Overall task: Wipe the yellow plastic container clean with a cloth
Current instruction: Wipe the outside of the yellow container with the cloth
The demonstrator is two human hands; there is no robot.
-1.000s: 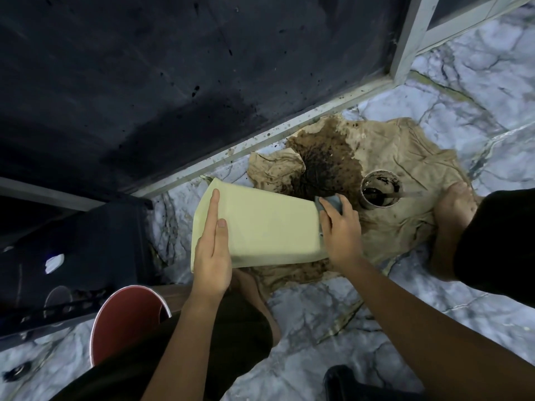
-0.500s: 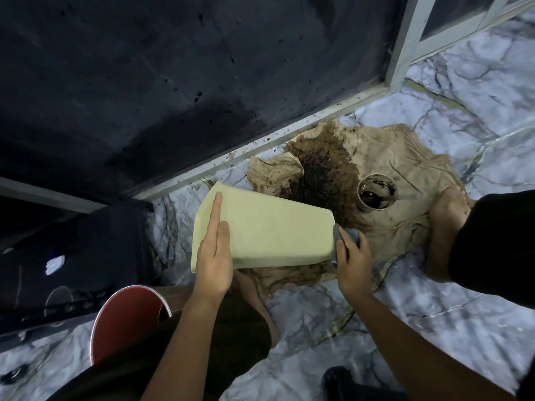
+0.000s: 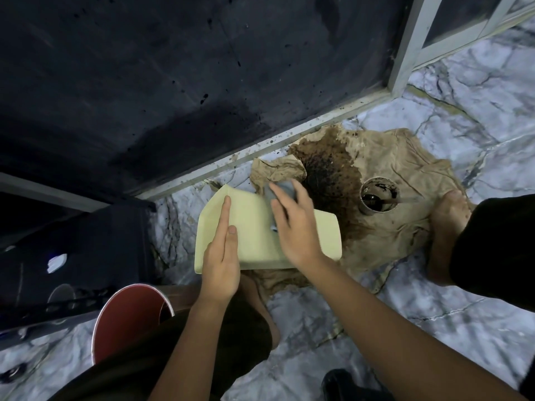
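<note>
- The yellow container [image 3: 254, 235] lies tilted above a stained brown rag [image 3: 376, 198] on the marble floor [image 3: 434, 299].
- The left hand [image 3: 221, 257] lies flat on its near end, fingers straight.
- The right hand [image 3: 295, 224] presses a grey cloth [image 3: 282, 188] onto its top face, fingers spread over it.

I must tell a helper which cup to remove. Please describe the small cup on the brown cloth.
A stained brown cloth lies on the marble floor. On its right half, beside the dark wet patch, stands the small round cup. Only it holds black liquid.
</note>
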